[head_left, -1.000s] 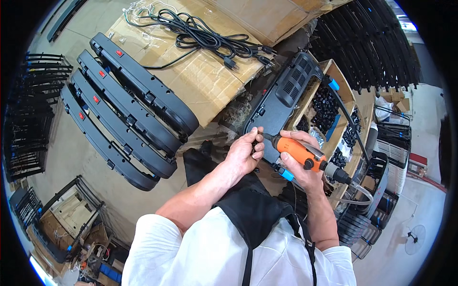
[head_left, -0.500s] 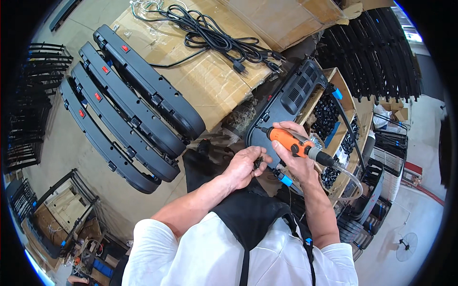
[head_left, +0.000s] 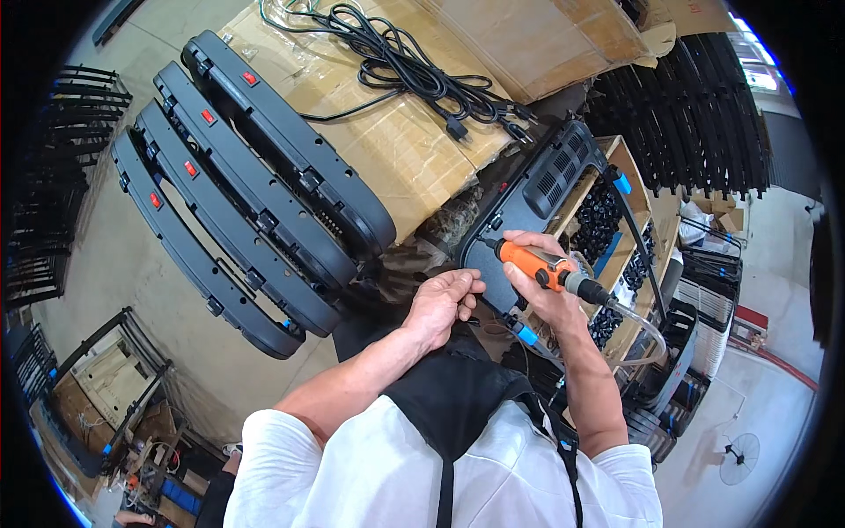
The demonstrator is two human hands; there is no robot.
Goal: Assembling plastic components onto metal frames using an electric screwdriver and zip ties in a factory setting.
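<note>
My right hand [head_left: 547, 295] grips an orange air screwdriver [head_left: 533, 263] with a clear hose [head_left: 647, 327] at its back end. Its bit end points left, over the near end of a dark grey plastic housing [head_left: 503, 224] with vent slots; whether it touches cannot be told. Left of the tool my left hand [head_left: 443, 306] is closed, thumb pressed to fingertips, beside the housing's near corner. Small dark screws showed in that palm a moment earlier; now the curled fingers hide them.
Several dark curved housings [head_left: 290, 167] with red switches stand in a row at left. Black power cords [head_left: 400, 66] lie on a cardboard box [head_left: 414, 158]. Right of my housing, a wooden tray [head_left: 640, 222] holds black parts. Black frames [head_left: 682, 123] are stacked at far right.
My left hand has rolled over and its fingers have closed, hiding the dark screws. My right hand keeps its grip on the screwdriver, nearly in place. The view has shifted slightly.
</note>
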